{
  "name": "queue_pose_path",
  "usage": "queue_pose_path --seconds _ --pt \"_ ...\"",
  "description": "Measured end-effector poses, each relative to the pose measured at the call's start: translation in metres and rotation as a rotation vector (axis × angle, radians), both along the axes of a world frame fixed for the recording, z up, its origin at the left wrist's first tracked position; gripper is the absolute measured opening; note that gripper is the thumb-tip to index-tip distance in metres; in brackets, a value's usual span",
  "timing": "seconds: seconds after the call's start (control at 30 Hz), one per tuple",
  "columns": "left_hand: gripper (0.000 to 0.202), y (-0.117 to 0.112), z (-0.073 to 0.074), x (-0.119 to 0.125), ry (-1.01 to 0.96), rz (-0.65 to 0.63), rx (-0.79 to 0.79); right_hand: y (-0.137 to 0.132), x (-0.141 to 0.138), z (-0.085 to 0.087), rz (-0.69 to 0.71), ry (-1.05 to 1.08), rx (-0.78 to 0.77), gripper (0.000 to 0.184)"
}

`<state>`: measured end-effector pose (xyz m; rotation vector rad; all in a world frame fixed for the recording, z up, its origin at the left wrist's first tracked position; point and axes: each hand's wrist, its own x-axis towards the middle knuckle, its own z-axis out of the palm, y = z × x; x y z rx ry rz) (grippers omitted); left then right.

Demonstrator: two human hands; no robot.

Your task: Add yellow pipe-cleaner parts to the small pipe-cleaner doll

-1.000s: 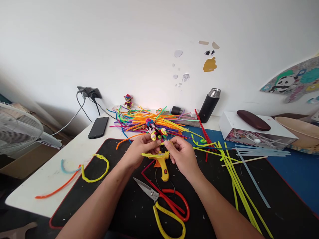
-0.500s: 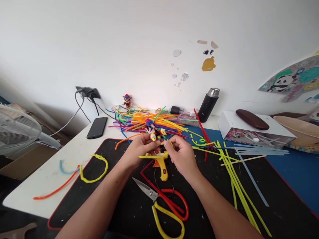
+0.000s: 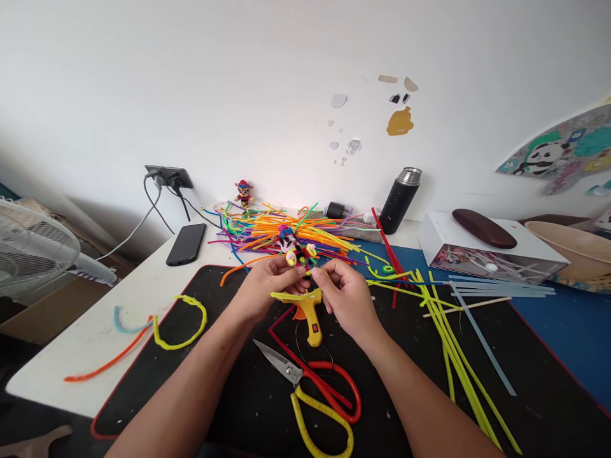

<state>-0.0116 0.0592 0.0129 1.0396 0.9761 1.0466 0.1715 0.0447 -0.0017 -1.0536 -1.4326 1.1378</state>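
Note:
Between my two hands is a small pipe-cleaner figurine [image 3: 298, 252] with a red and blue hat, a black and red body and yellow hands. My left hand [image 3: 272, 283] is closed, its thumb and fingers pinching the figurine's lower part. My right hand [image 3: 346, 296] pinches beside it, on a yellow pipe cleaner [image 3: 286, 296] at the figurine's base; part of that strand sticks out to the left below my left fingers. The exact grip is hidden by the fingertips. Just beneath my hands a yellow glue gun [image 3: 312, 324] lies on the black mat.
Scissors [image 3: 291, 375] with red and yellow handles lie near me. Yellow-green pipe cleaners [image 3: 453, 356] spread at right, a coloured heap [image 3: 286, 229] behind. A finished-looking figurine [image 3: 244, 193], phone [image 3: 186, 244], black flask [image 3: 401, 202] and white box [image 3: 491, 248] stand around.
The figurine has turned and tilted slightly in my fingers. The yellow strand's left end has shifted a little to the right and up. Both hands stay nearly in place.

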Motion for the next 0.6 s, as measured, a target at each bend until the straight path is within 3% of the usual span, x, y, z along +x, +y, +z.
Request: queue_pose_path --seconds 0.17,0.37,0.6 --pt "0.047 -0.0015 0.0045 0.0007 0.036 -0.018 0.015 0.0002 -0.0007 0.0028 0.024 0.066 -0.063 0.046" --pt "0.05 -0.0004 0.0031 0.0016 0.058 -0.022 0.007 0.0004 -0.0004 0.0003 0.033 0.002 -0.056 0.043" --pt "0.054 -0.0009 0.0033 0.0005 0.041 -0.03 -0.019 -0.0028 -0.0008 0.0004 -0.056 -0.158 0.084 0.033"
